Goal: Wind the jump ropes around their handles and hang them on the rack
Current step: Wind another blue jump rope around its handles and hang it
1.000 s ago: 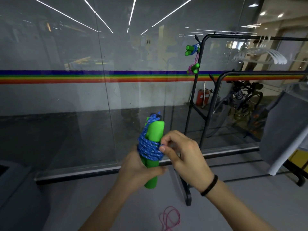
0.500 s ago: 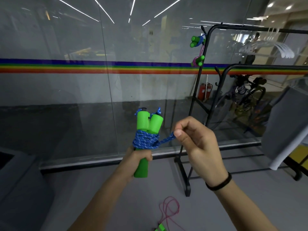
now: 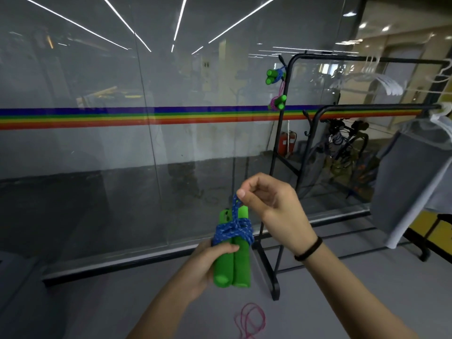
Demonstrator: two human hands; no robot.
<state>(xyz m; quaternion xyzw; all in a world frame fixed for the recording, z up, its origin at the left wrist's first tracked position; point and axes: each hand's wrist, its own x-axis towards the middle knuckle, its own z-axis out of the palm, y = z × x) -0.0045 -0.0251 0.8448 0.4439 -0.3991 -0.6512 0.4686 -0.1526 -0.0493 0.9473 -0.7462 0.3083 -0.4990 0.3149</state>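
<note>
My left hand (image 3: 208, 261) grips two green foam handles (image 3: 232, 263) held side by side, with blue rope (image 3: 232, 232) wound tightly around their upper part. My right hand (image 3: 271, 206) pinches a loop of that blue rope just above the handles and holds it taut upward. On the black rack (image 3: 281, 148) hang two wound ropes near its top left corner: a blue one with green handles (image 3: 274, 75) and a pink one with green handles (image 3: 277, 103) below it. A loose pink rope (image 3: 249, 319) lies on the floor under my arms.
A glass wall with a rainbow stripe (image 3: 146, 117) stands right behind the rack. White hangers (image 3: 371, 79) and a grey garment (image 3: 411, 177) hang on the rack's right side. The rack's black foot (image 3: 269, 272) reaches toward me on the grey floor.
My right hand pulled the rope loop from the side of the bundle to above it. The handles tilted so their bottom ends face me, and the view dropped slightly.
</note>
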